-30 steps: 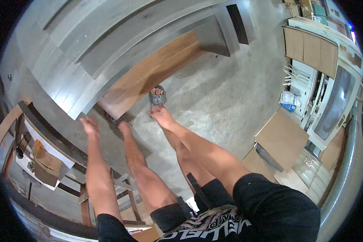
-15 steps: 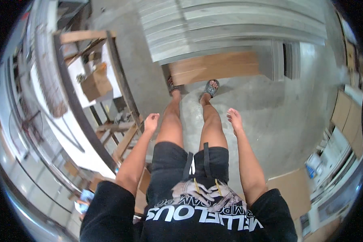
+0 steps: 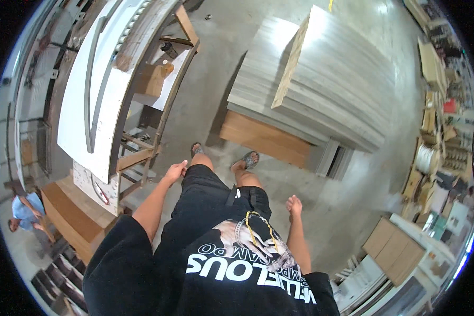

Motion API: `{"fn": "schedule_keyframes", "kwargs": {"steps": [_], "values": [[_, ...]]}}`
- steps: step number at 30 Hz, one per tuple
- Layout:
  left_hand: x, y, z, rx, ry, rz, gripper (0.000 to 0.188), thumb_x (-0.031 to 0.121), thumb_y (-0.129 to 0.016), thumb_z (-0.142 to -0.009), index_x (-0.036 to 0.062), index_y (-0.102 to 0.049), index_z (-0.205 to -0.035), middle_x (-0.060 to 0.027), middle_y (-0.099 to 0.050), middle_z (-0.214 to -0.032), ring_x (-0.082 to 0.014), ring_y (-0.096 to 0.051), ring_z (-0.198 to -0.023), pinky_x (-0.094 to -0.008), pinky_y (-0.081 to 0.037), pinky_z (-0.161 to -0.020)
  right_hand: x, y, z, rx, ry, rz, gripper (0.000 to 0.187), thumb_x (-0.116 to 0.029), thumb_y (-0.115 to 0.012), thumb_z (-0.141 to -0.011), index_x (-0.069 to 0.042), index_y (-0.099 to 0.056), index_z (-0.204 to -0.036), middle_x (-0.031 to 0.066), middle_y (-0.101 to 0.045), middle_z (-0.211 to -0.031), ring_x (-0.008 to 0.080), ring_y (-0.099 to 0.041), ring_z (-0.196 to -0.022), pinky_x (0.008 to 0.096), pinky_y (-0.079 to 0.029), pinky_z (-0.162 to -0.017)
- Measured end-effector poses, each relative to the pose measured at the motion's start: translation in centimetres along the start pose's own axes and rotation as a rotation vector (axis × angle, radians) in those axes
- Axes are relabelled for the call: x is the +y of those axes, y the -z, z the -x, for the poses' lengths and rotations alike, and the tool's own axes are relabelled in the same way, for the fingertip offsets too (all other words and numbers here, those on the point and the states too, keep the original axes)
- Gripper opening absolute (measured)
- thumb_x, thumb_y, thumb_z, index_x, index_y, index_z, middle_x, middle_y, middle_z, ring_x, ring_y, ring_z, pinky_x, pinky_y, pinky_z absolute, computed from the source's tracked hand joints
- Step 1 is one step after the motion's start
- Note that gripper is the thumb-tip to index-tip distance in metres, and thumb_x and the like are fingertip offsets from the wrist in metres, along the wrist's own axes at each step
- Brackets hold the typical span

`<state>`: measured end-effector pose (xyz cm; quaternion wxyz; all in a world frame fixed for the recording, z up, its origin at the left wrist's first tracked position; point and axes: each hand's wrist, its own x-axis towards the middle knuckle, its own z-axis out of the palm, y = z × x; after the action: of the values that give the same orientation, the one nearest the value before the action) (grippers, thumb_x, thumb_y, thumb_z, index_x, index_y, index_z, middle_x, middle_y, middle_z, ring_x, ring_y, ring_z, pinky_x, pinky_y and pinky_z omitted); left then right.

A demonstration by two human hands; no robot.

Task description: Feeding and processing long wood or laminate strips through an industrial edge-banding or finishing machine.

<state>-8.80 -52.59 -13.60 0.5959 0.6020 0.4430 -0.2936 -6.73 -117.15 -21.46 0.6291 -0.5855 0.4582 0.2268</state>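
Observation:
My left hand (image 3: 177, 171) hangs beside my left thigh, fingers loosely bent and nothing visible in it. The nearest thing to it is a wooden-framed workbench (image 3: 134, 158) on my left. Out to my right, my right hand (image 3: 294, 204) is held over the floor, empty, its fingers slightly apart and half curled. Ahead of my feet lies a large stack of grey wood-grain boards (image 3: 342, 95), touched by neither hand. A narrow pale board (image 3: 292, 63) stands on edge across the stack. Below the stack's near edge shows a brown wooden panel (image 3: 266, 138).
The workbench's white top (image 3: 84, 116) carries long dark strips; its lower shelf holds a brown cardboard piece (image 3: 150, 80). A brown wooden block (image 3: 71, 210) stands at the lower left, near a person in blue (image 3: 29, 208). At the right are panels (image 3: 394, 243) and crowded shelving.
My view has lifted and swung, bringing more of the board stack, the workbench and the person in blue into sight. Both hands stay low at my sides, holding nothing visible.

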Motion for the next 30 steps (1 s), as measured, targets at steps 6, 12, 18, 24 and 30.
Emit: {"fn": "schedule_keyframes", "kwargs": {"steps": [6,12,18,24,30], "values": [[-5.1,4.4,0.3,0.061,0.006,-0.029,0.065,0.063,-0.055,-0.103,0.0009,-0.07,-0.096,-0.0046,-0.062,-0.086,-0.0178,-0.056,-0.081,-0.0327,-0.045,-0.08,-2.4,-6.0,3.5,-0.05,-0.002,0.115,0.033,-0.034,-0.069,-0.102,-0.007,-0.064,-0.12,0.0019,-0.069,-0.094,0.0112,-0.062,-0.069,0.0248,-0.044,-0.056],[-6.8,8.6,3.2,0.065,0.061,0.095,0.087,0.077,-0.053,-0.095,-0.0057,-0.072,-0.116,-0.0132,-0.072,-0.106,-0.0221,-0.064,-0.096,-0.0374,-0.048,-0.097,-4.7,-15.6,5.2,-0.144,0.133,0.503,0.043,-0.042,-0.067,-0.102,-0.012,-0.062,-0.132,0.0034,-0.071,-0.112,0.0148,-0.068,-0.085,0.0299,-0.054,-0.071],[-13.7,12.0,1.0,0.079,0.012,0.384,0.099,0.078,-0.053,-0.095,-0.0087,-0.059,-0.142,-0.0188,-0.064,-0.137,-0.0274,-0.061,-0.122,-0.0415,-0.042,-0.11,-8.4,-30.2,8.0,-0.264,0.205,0.72,0.039,-0.039,-0.065,-0.103,-0.009,-0.066,-0.128,0.0029,-0.071,-0.111,0.0138,-0.067,-0.085,0.0288,-0.053,-0.074],[-18.7,14.7,0.6,0.018,0.001,0.553,0.1,0.078,-0.048,-0.096,-0.0061,-0.051,-0.15,-0.0211,-0.053,-0.154,-0.0302,-0.05,-0.141,-0.0407,-0.033,-0.119,-9.9,-39.7,9.2,-0.395,0.294,0.772,0.039,-0.037,-0.067,-0.102,-0.006,-0.066,-0.126,0.0021,-0.07,-0.108,0.0125,-0.066,-0.086,0.0272,-0.052,-0.074],[-18.2,13.2,0.5,-0.013,-0.025,0.577,0.097,0.08,-0.042,-0.098,-0.0016,-0.056,-0.148,-0.0154,-0.062,-0.145,-0.0274,-0.056,-0.135,-0.0378,-0.038,-0.117,-10.1,-44.9,8.5,-0.529,0.431,0.904,0.032,-0.028,-0.064,-0.104,-0.001,-0.068,-0.119,0.0022,-0.068,-0.098,0.0121,-0.064,-0.084,0.0266,-0.052,-0.075]]}}
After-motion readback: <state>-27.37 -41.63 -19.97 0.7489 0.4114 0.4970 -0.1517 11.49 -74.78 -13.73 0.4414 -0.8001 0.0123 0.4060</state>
